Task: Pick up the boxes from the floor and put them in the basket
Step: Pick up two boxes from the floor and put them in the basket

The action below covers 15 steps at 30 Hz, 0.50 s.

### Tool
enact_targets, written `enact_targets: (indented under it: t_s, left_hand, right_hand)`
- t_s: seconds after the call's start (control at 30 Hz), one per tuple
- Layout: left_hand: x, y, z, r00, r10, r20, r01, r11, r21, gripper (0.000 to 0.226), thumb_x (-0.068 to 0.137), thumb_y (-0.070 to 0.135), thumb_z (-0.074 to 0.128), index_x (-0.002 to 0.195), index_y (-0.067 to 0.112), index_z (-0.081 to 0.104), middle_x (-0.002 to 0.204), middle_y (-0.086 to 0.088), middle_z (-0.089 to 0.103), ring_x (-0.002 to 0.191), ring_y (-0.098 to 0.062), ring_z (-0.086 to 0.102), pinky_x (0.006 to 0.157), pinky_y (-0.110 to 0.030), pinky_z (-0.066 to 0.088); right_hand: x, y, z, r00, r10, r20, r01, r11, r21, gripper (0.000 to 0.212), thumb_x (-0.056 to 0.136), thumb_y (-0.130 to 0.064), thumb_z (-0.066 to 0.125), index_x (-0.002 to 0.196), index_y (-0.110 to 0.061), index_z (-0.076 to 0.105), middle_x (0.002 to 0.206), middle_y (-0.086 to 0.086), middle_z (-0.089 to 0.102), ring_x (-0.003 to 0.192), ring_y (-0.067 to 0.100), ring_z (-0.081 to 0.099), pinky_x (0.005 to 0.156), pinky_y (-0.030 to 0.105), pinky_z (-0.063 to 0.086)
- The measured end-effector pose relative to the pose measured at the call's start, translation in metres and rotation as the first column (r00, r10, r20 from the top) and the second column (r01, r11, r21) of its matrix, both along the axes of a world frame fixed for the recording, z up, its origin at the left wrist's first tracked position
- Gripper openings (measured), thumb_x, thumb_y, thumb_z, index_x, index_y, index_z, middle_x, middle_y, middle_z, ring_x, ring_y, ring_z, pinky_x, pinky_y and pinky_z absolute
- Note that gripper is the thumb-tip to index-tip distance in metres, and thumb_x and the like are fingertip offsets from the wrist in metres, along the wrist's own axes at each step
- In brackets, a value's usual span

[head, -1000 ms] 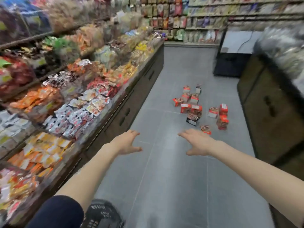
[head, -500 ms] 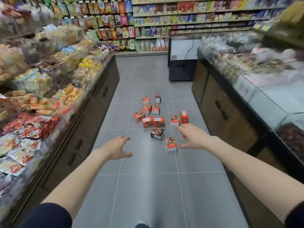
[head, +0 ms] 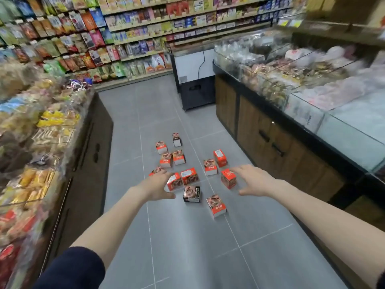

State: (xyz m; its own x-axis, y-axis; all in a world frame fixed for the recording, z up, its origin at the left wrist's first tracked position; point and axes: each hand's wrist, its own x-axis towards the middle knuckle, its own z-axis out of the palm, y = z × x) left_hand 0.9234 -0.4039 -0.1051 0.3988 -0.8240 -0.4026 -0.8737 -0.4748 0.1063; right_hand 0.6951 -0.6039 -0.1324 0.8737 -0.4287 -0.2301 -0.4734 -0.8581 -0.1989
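Both hands had moved closer to the boxes [head: 188,176] scattered on the floor [head: 187,247] at frame centre, left hand [head: 156,187] and right hand [head: 253,181] open and empty; reaching carelessly might knock boxes away.

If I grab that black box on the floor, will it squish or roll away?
The black box looks like thin printed cardboard with flat sides and sharp corners, so it probably won't roll. It's small next to the right hand, so it's likely light. A hard squeeze might dent it, since such cartons usually give.
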Motion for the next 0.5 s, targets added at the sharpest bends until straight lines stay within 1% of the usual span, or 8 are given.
enact_targets:
  t_s: [0.1,0.2,0.3,0.4,0.5]
  left_hand:
    - [0.035,-0.045,-0.01,0.997,-0.08,0.021,0.079,0.996,0.051,0.084,0.082,0.038,0.068,0.148,0.014,0.02,0.149,-0.008,0.034,0.133,-0.026,0.039,0.104,-0.034,0.037]
    - [0.07,-0.096,-0.017,0.987,-0.143,0.071,0.137,0.987,0.084,0.081,0.083,0.035,0.067,0.147,0.015,0.022,0.148,-0.008,0.034,0.131,-0.027,0.042,0.1,-0.039,0.042]
    - [0.1,-0.147,-0.026,0.979,-0.18,0.093,0.171,0.981,0.089,0.076,0.083,0.033,0.067,0.144,0.014,0.027,0.143,-0.008,0.038,0.126,-0.028,0.045,0.095,-0.039,0.044]
    - [0.121,-0.188,-0.04,0.977,-0.198,0.075,0.19,0.976,0.111,0.076,0.085,0.033,0.065,0.145,0.012,0.025,0.147,-0.006,0.034,0.127,-0.025,0.045,0.092,-0.037,0.043]
    - [0.148,-0.214,-0.061,0.979,-0.202,0.036,0.195,0.971,0.134,0.078,0.084,0.037,0.065,0.146,0.012,0.025,0.147,-0.007,0.034,0.129,-0.025,0.044,0.096,-0.038,0.044]
  right_hand:
    - [0.022,-0.028,-0.013,0.999,-0.044,-0.023,0.045,0.999,0.023,0.055,0.074,-0.024,0.064,0.125,-0.01,0.048,0.127,0.01,0.052,0.121,0.027,0.046,0.096,0.04,0.043]
    - [0.048,-0.06,-0.029,0.997,-0.062,-0.05,0.065,0.996,0.058,0.056,0.073,-0.024,0.064,0.125,-0.011,0.047,0.129,0.01,0.052,0.121,0.027,0.047,0.097,0.041,0.043]
    - [0.079,-0.098,-0.046,0.994,-0.076,-0.079,0.081,0.995,0.065,0.056,0.075,-0.027,0.062,0.127,-0.013,0.046,0.131,0.01,0.051,0.123,0.029,0.047,0.098,0.042,0.043]
    - [0.111,-0.14,-0.058,0.989,-0.1,-0.106,0.112,0.987,0.112,0.053,0.079,-0.028,0.06,0.127,-0.012,0.046,0.133,0.011,0.051,0.124,0.029,0.046,0.1,0.041,0.042]
    - [0.146,-0.176,-0.066,0.982,-0.125,-0.139,0.145,0.979,0.145,0.048,0.084,-0.027,0.056,0.128,-0.008,0.046,0.133,0.013,0.05,0.124,0.03,0.046,0.1,0.04,0.041]
